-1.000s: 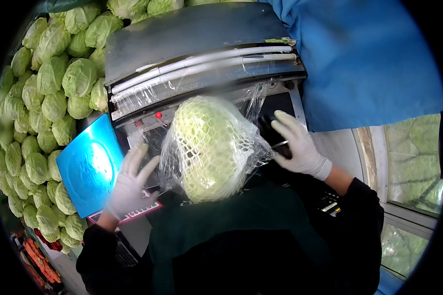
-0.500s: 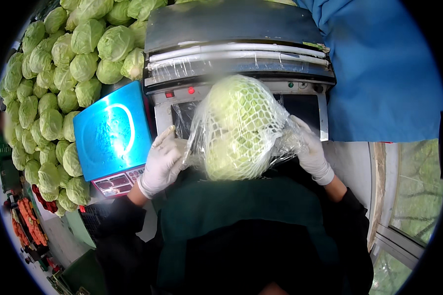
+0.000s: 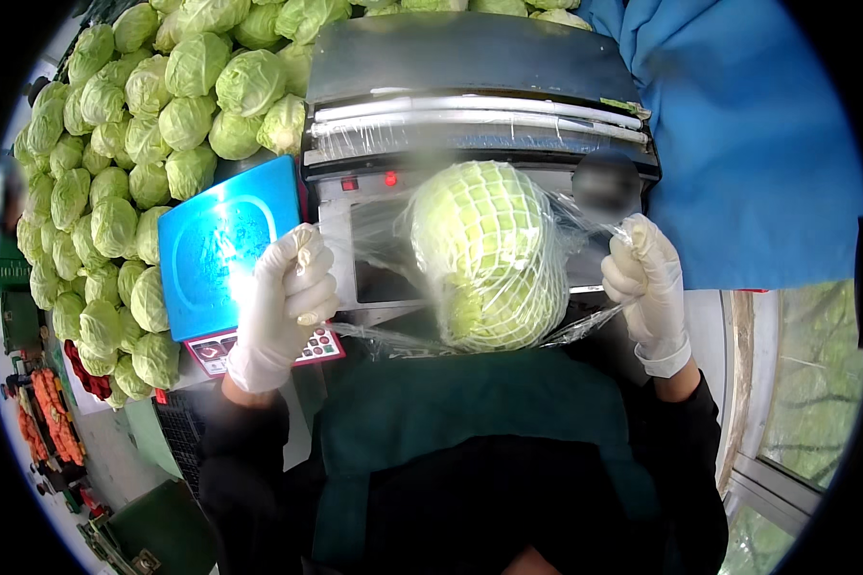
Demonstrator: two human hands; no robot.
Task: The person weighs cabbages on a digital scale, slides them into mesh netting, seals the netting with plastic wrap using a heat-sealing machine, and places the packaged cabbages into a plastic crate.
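Observation:
Pale green cabbage [image 3: 494, 254] in a white mesh net rests in front of me, over the front of a film-wrapping machine [image 3: 470, 59]. Clear plastic film [image 3: 379, 240] is stretched around it and pulled out to both sides. My left hand [image 3: 283, 307], in a white glove, is closed on the film to the left of the cabbage. On the other side, my right hand [image 3: 650, 287], gloved too, grips the film's right end. Neither hand touches the cabbage itself. The net hides whether it holds one head or two.
A weighing scale with a blue pan [image 3: 225, 244] stands at the left, close to my left hand. Behind it rises a large pile of cabbages [image 3: 115, 225]. Film rolls [image 3: 479, 103] lie across the machine. Blue cloth [image 3: 748, 144] hangs at the right.
Both hands have moved outward from the cabbage and closed into fists, drawing the film taut sideways. The netted cabbage has turned and shifted slightly to the right.

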